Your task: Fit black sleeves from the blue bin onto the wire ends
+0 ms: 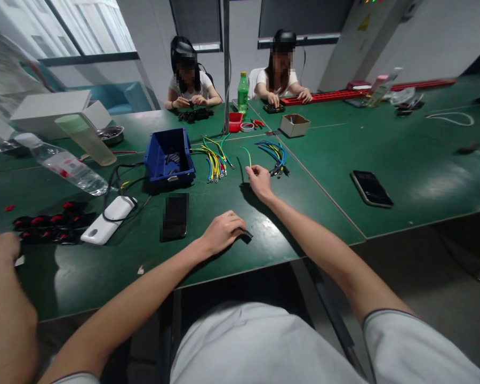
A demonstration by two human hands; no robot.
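Observation:
My left hand (224,233) rests low over the table near its front edge, fingers closed on a small black piece (246,235) whose exact kind I cannot make out. Further forward, my right hand (259,181) pinches a green-yellow wire (247,153) that stands up from the fingertips. Just right of that hand lies a bundle of blue and yellow wires (278,156) with dark ends. To its left is a bunch of yellow, green and red wires (216,164) with metal lugs. A blue bin (170,176) holding small dark parts stands beside that bunch.
A dark phone (175,216), a white power bank (110,220) with a black cable and a plastic bottle (64,164) lie leftward. Another phone (371,188) is at right. Someone's arm (4,304) enters at left. Two people work across the table behind a metal post (226,69).

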